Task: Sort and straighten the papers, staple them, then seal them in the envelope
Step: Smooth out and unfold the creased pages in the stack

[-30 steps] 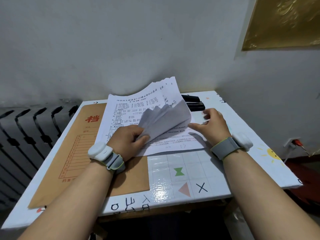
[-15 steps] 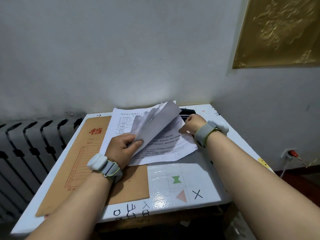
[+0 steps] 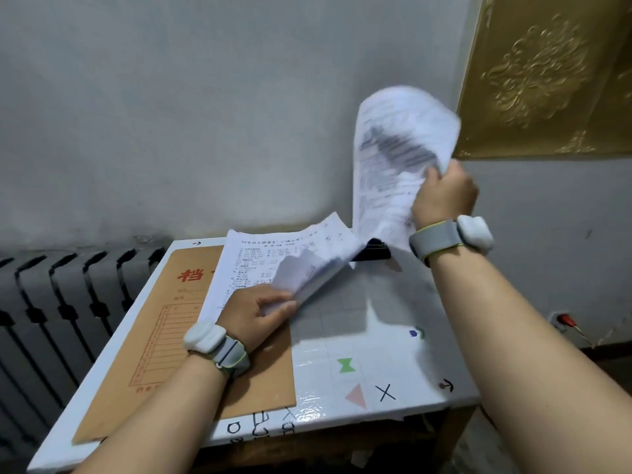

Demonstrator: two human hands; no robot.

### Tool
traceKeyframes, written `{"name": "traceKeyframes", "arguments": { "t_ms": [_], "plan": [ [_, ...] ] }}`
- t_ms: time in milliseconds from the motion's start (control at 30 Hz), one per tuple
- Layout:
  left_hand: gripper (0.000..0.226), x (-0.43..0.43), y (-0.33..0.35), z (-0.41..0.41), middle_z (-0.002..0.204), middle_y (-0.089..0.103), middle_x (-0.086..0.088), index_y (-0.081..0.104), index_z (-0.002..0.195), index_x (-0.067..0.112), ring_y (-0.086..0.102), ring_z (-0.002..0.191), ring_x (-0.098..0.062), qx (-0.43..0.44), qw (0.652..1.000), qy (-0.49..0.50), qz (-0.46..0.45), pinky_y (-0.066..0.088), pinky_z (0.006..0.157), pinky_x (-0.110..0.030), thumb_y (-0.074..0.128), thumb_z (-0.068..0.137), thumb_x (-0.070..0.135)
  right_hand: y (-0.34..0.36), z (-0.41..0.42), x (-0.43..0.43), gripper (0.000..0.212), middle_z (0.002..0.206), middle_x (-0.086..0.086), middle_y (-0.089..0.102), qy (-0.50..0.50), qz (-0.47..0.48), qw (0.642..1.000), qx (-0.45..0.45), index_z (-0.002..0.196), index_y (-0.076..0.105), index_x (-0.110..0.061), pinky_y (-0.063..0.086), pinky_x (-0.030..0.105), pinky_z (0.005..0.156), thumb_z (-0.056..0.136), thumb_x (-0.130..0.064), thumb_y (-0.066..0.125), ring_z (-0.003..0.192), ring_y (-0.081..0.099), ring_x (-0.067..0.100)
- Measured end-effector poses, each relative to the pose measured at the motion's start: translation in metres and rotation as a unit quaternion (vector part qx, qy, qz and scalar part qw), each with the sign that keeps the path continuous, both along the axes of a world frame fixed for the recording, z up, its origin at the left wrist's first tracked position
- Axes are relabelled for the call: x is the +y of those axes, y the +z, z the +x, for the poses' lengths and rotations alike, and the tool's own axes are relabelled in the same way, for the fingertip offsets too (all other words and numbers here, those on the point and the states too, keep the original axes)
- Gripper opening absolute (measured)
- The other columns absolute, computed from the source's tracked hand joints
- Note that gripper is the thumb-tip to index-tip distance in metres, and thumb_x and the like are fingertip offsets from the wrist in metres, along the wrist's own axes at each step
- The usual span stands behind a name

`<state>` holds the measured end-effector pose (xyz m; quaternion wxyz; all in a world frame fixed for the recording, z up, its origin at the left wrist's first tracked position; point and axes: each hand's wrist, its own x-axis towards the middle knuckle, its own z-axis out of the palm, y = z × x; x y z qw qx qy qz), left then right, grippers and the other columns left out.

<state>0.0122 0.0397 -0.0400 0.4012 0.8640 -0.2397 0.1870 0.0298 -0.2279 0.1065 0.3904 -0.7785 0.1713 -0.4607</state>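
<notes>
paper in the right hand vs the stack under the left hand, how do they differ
The lifted paper is held in the air by the right hand; the stack lies on the table, partly over the envelope, its near corner pinched by the left hand. The lifted paper curls over at its top and is blurred; the stack's top page is mostly flat and sharp. Both are white printed paper.

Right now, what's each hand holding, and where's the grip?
Right hand grips a blurred sheet by its lower right edge, up in the air. Left hand pinches the near corner of the paper stack.
</notes>
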Motion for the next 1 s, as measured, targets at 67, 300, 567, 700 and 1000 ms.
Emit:
{"name": "traceKeyframes", "arguments": {
  "t_ms": [67, 300, 567, 700, 1000],
  "plan": [
    [0.056, -0.006, 0.002, -0.003, 0.078, 0.063, 0.034, 0.070, 0.091, 0.032, 0.056, 0.085, 0.014, 0.026, 0.999, -0.033, 0.032, 0.040, 0.077, -0.005, 0.043, 0.072, 0.077, 0.000, 0.000, -0.008, 0.019, 0.094, 0.021, 0.062, -0.016, 0.097, 0.993, -0.066, 0.083, 0.058, -0.009, 0.038, 0.034, 0.073, 0.094, -0.019, 0.047, 0.085, 0.054, 0.033],
    [0.043, -0.001, -0.006, 0.005, 0.094, 0.065, 0.021, 0.073, 0.101, 0.023, 0.057, 0.092, 0.005, -0.033, 0.999, 0.019, 0.021, 0.036, 0.079, 0.002, 0.049, 0.075, 0.047, -0.042, 0.020, -0.006, 0.026, 0.104, 0.013, 0.064, 0.061, 0.265, 0.961, -0.051, 0.110, 0.060, -0.002, 0.044, 0.029, 0.081, 0.093, -0.020, 0.051, 0.093, 0.059, 0.023],
    [0.032, -0.001, -0.002, 0.003, 0.091, 0.066, 0.014, 0.072, 0.102, 0.030, 0.058, 0.089, 0.000, -0.008, 0.999, 0.041, 0.013, 0.035, 0.077, 0.004, 0.063, 0.072, 0.028, -0.062, 0.020, 0.006, 0.016, 0.086, 0.008, 0.061, 0.131, 0.291, 0.948, -0.023, 0.096, 0.063, -0.006, 0.042, 0.024, 0.063, 0.092, -0.017, 0.052, 0.076, 0.054, 0.022],
    [0.031, -0.003, 0.001, 0.000, 0.088, 0.066, 0.014, 0.072, 0.101, 0.028, 0.055, 0.082, 0.008, -0.007, 0.999, 0.050, 0.003, 0.033, 0.074, 0.005, 0.062, 0.072, 0.027, -0.064, 0.018, 0.008, 0.009, 0.070, 0.000, 0.056, 0.153, 0.290, 0.945, -0.023, 0.094, 0.060, -0.010, 0.040, 0.014, 0.047, 0.093, -0.014, 0.051, 0.059, 0.049, 0.014],
    [0.037, 0.012, 0.012, -0.001, 0.107, 0.060, -0.012, 0.063, 0.076, 0.032, 0.059, 0.102, -0.021, -0.081, 0.906, 0.293, -0.296, 0.040, 0.082, -0.008, 0.052, 0.084, -0.003, -0.073, 0.021, 0.012, 0.014, 0.082, 0.009, 0.059, 0.209, 0.081, 0.958, 0.180, 0.091, 0.064, -0.005, 0.037, 0.027, 0.066, 0.089, -0.013, 0.053, 0.080, 0.052, 0.023]
  ]
}}
